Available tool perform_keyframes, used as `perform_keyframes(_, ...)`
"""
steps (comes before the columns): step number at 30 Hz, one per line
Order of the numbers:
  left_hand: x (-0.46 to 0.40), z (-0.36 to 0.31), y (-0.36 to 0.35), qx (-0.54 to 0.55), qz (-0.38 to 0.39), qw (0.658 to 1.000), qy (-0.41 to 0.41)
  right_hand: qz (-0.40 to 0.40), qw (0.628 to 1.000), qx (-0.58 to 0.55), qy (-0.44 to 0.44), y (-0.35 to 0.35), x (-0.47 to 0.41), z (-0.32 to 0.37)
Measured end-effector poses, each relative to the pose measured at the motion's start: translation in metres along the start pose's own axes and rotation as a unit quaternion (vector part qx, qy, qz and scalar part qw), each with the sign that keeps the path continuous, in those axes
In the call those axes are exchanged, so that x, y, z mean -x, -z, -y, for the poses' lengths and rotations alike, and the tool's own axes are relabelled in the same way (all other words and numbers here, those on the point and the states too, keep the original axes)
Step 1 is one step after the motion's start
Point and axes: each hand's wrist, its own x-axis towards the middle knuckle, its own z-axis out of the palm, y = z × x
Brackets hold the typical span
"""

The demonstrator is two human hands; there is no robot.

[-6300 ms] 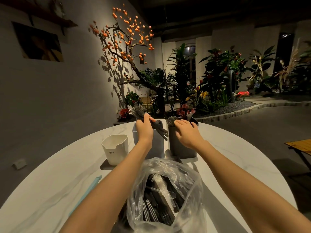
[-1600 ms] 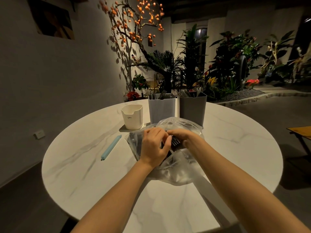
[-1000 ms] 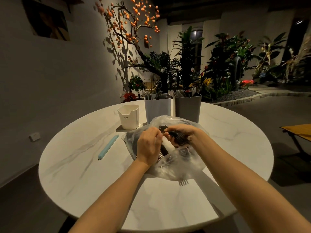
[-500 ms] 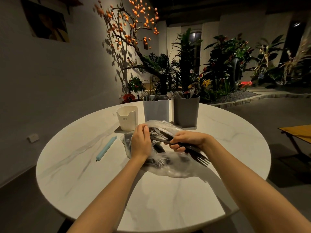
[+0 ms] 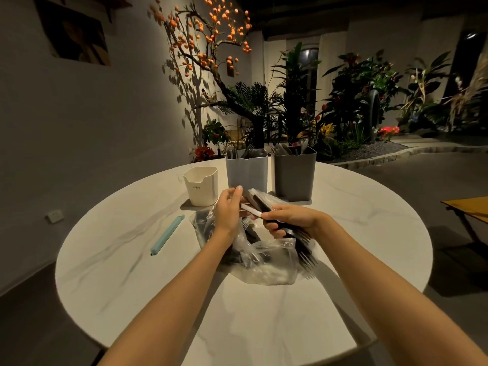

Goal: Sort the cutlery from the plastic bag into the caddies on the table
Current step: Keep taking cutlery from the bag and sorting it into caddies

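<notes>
At the centre of the frame both hands work over a clear plastic bag (image 5: pixel 266 265) that lies crumpled on the round white marble table (image 5: pixel 132 260); dark cutlery shows through the film, though single pieces inside are hard to tell apart. The right hand (image 5: pixel 289 220) has its fingers curled round a bundle of black plastic forks (image 5: pixel 303 247) — handles point up and left toward the other hand, tines stick out lower right over the bag's edge. The left hand (image 5: pixel 228 211) meets the handle ends of that bundle, thumb and fingertips closed on them just above the bag's mouth; a pale flat strip sits among the handles, and what it is I cannot tell.

Behind the hands, in the upper middle of the frame, three caddies stand in a row: a small cream caddy (image 5: pixel 201 185) on the left; a taller light grey caddy (image 5: pixel 247 170) in the middle, with dark fork tines showing above its rim; a dark grey caddy (image 5: pixel 295 175) on the right, with cutlery also poking out of its top. Left of the bag, well apart from it, a light blue bag clip (image 5: pixel 167 235) lies slantwise on the table.

Beyond the table's far edge stand a tree with orange fruits (image 5: pixel 208 38) against the wall and a bank of leafy plants (image 5: pixel 356 101) to the upper right.
</notes>
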Motion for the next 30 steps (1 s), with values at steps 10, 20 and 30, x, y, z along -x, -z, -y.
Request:
perform_keyframes(10,-0.002,0.001,-0.019,0.03,0.017,0.999,0.017,-0.157,0.984,-0.015,0.079,0.008,-0.012,-0.012)
perform_keyframes(20,-0.011,0.024,-0.005,-0.409,0.048,0.836,-0.363,-0.19,0.975,-0.066,0.093,0.004,-0.013,-0.021)
perform_keyframes(30,-0.008,0.013,0.005,-0.456,0.146,0.76,-0.439,-0.208,0.969,-0.119,0.066,-0.005,0.001,-0.018)
